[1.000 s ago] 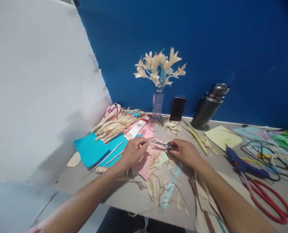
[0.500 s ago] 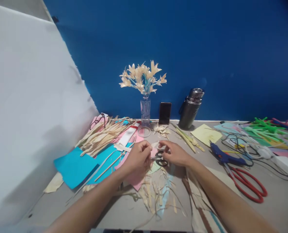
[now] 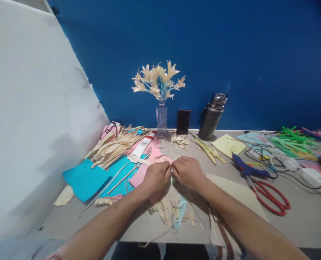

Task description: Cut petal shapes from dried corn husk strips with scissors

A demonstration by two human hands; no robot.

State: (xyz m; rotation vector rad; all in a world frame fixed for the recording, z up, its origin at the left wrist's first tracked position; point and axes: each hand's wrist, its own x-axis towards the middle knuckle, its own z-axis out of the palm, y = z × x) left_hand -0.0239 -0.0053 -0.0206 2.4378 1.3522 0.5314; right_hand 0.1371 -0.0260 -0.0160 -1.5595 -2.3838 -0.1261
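My left hand (image 3: 157,177) and my right hand (image 3: 188,172) meet low over the middle of the table, fingers closed and fingertips touching. Between them shows a small bit of a pale piece of husk (image 3: 172,170), mostly covered by the fingers. Pink paper (image 3: 139,177) lies beside and under my left hand. Just below the hands are scattered husk scraps (image 3: 166,211) and a light blue strip (image 3: 181,213). A flat pale husk strip (image 3: 139,160) reaches toward the left knuckles; whether it is held cannot be told.
Dried husks (image 3: 114,146) and blue paper (image 3: 86,180) lie left. Behind stand a bottle of husk flowers (image 3: 162,119), a phone (image 3: 183,122) and a flask (image 3: 212,117). At right are a glue gun (image 3: 248,169), red-handled scissors (image 3: 271,196), cables and green pipe cleaners (image 3: 294,141).
My hands have come together and the right fingers have closed in to meet the left. The small black-handled scissors by my right hand no longer show. The view has tilted slightly.
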